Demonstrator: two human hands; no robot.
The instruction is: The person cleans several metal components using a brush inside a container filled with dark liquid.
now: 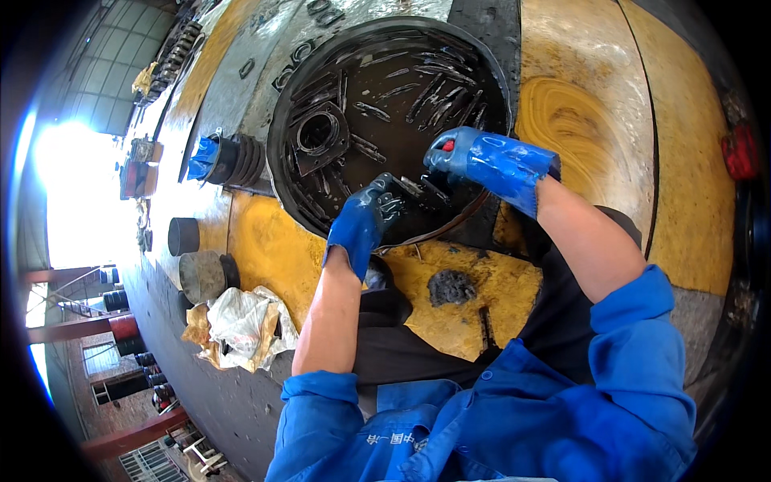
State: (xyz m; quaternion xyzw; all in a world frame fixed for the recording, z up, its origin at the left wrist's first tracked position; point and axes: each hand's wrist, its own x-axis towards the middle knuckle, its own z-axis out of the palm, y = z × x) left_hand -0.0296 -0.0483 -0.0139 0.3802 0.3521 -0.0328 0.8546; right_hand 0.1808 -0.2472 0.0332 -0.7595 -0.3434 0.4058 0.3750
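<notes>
Both my hands wear wet blue rubber gloves and work over a wide round basin [275, 153] of dark, oily liquid. My left hand [373, 210] is closed near the basin's near edge, its fingers on a narrow dark metal piece [410, 185]. Facing it from the right, my right hand [456, 153] is closed round a tool with a red end [448, 146]; its kind is hidden by the glove. Several similar narrow metal pieces [438, 74] lie in the liquid. At the basin's left sits a square, blackened flange with a round hole [347, 143].
A dark ribbed cylinder [245, 159] stands left of the basin, near a grey cylinder [198, 277]. A crumpled white bag [250, 321] lies at lower left. Between my legs is a dark grey clump [451, 287] on yellow-stained plate. Dark rings [302, 51] lie beyond the basin.
</notes>
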